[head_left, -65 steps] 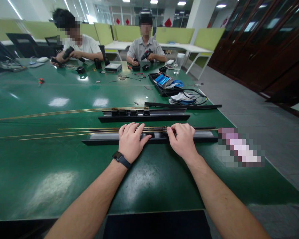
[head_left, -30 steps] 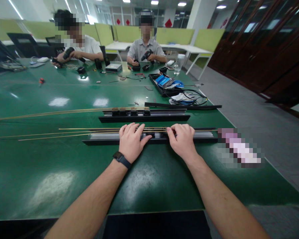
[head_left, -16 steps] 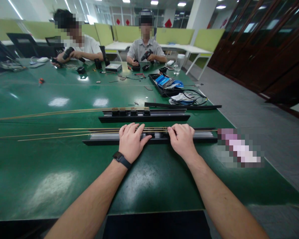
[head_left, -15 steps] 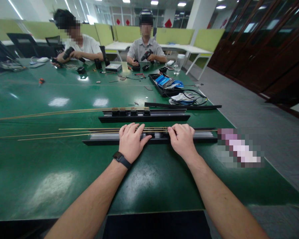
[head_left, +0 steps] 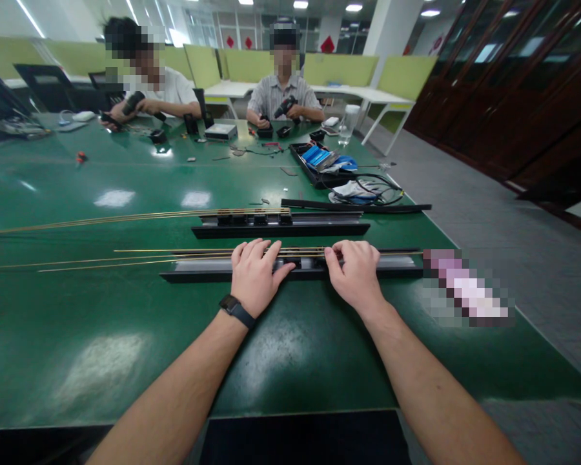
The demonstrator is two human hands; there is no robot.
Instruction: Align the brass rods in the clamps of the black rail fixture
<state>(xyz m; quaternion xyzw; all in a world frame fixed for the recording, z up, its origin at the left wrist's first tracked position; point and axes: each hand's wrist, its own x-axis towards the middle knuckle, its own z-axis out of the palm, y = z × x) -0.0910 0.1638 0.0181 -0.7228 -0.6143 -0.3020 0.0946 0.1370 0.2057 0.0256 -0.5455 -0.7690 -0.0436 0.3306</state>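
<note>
A long black rail (head_left: 300, 275) lies near the front edge of the green table (head_left: 126, 361), its long axis parallel to that edge, its right end towards the right edge. It is silvery inside; thin, shiny gold rods (head_left: 303, 252) run along it and past its left end. The left hand (head_left: 255, 274) drapes over them, thumb apart; the right hand (head_left: 354, 268) curls; I cannot tell whether either grips
</note>
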